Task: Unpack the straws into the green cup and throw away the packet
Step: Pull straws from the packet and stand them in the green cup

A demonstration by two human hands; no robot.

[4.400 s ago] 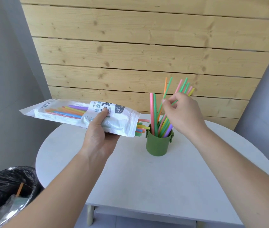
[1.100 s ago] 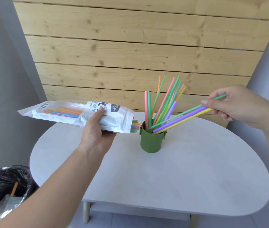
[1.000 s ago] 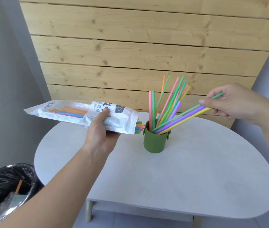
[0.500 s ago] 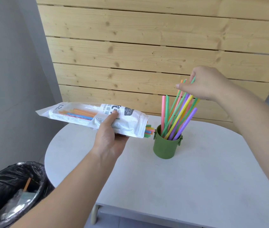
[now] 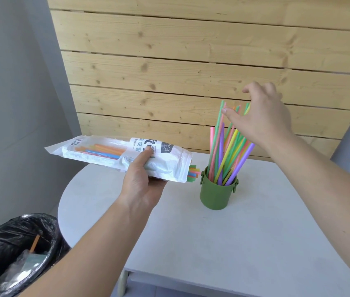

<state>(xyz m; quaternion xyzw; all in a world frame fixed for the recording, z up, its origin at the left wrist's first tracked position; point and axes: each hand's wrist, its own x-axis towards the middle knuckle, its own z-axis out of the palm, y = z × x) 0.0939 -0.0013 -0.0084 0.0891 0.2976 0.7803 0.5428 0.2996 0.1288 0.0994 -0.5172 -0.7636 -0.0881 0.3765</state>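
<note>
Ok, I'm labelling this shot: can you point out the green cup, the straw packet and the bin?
green cup (image 5: 217, 196), head view, on its front wall
straw packet (image 5: 169, 163), head view, on its white front near the open end
bin (image 5: 2, 234), head view, on its black liner

One green cup (image 5: 216, 197), one packet (image 5: 167, 166), one table (image 5: 255, 243), one bin (image 5: 0, 234)
</note>
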